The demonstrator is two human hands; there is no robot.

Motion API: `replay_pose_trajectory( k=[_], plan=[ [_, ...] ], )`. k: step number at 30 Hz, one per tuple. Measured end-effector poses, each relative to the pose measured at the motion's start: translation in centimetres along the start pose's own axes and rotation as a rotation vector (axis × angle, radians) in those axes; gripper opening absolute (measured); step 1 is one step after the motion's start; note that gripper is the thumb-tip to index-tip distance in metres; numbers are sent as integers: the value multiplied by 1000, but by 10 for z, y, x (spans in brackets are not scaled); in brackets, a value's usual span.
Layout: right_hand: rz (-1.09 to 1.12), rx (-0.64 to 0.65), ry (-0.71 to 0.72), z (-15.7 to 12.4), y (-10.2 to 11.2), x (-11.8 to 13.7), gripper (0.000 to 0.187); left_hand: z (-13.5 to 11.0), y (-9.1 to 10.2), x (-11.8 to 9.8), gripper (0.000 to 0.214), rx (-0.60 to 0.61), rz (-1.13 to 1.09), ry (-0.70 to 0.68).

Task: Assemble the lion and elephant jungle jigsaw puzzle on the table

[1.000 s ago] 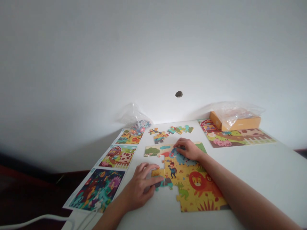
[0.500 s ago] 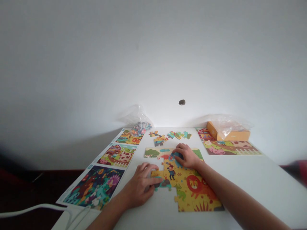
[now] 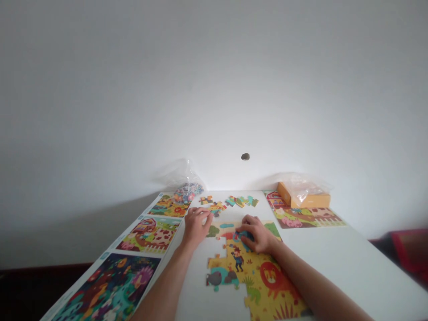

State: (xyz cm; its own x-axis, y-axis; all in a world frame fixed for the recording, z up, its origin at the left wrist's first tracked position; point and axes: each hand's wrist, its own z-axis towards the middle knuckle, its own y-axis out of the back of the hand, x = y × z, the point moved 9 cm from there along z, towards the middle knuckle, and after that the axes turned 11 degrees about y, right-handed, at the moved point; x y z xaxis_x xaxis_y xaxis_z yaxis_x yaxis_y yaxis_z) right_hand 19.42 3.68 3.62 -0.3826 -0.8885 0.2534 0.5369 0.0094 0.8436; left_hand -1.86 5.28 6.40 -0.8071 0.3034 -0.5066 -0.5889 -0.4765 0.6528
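Note:
A partly joined jigsaw puzzle (image 3: 252, 278) with a lion, a crocodile and an explorer lies flat on the white table. My right hand (image 3: 259, 235) rests on its upper part, over the blue elephant, fingers bent and thumb apart. Beyond the puzzle's upper left corner, my left hand (image 3: 197, 225) has its thumb and forefinger brought together in a pinch. Its fingertips are at the near edge of loose orange and yellow puzzle pieces (image 3: 219, 206); whether one is between them is too small to tell. A joined hippo section (image 3: 220, 275) juts from the puzzle's left side.
More loose pieces (image 3: 205, 200) and green-blue pieces (image 3: 242, 201) lie near the wall. Along the left edge runs a printed picture sheet (image 3: 154, 234), with a clear bag of pieces (image 3: 189, 189) behind. At right, an orange box (image 3: 309, 199) with plastic sits on a farm picture (image 3: 307, 218).
My left hand has left the hippo section and moved forward to the loose pieces, its fingers drawing together. My right hand stays on the elephant. The view has tilted up slightly.

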Motion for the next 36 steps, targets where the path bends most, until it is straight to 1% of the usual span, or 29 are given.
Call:
replay_pose_trajectory(
  k=[3,5,7,9,11,12,13,15,17,19,20,23,27,29,34,36],
  plan=[
    [8,23,32,-3,1,0,34,-8,-18,11,20,114,96,6],
    [11,36,42,-4,3,0,34,-15,-22,14,20,161,150,37],
    [11,28,23,-2,5,-3,32,-17,-24,14,21,196,177,62],
    [5,10,-28,3,4,-8,24,-16,-26,13,20,219,184,76],
    [-4,15,-97,11,-2,-14,10,-14,-27,13,19,228,192,87],
    [-10,27,-132,14,-6,-16,6,-13,-28,14,19,228,198,94],
    [-9,36,-156,18,-11,-17,11,-12,-29,14,19,227,206,100],
    [-13,-12,-178,23,-12,-18,19,-12,-31,17,20,215,219,114],
    [0,-54,-181,26,-13,-19,22,-12,-31,21,29,189,225,133],
    [28,-60,-190,27,-14,-22,23,-13,-32,25,38,173,226,148],
    [36,-60,-200,28,-15,-24,24,-13,-33,26,39,172,228,151],
    [30,-67,-221,29,-13,-28,24,-11,-36,30,32,164,226,173],
    [22,-56,-229,30,-13,-25,23,-8,-30,38,21,79,208,217],
    [26,-59,-229,29,-11,-23,22,-7,-29,41,18,59,200,222],
    [35,-70,-214,28,-10,-19,24,-5,-31,45,15,91,146,259],
    [40,-70,-214,28,-11,-20,24,-3,-29,46,17,74,100,280]
  ],
)
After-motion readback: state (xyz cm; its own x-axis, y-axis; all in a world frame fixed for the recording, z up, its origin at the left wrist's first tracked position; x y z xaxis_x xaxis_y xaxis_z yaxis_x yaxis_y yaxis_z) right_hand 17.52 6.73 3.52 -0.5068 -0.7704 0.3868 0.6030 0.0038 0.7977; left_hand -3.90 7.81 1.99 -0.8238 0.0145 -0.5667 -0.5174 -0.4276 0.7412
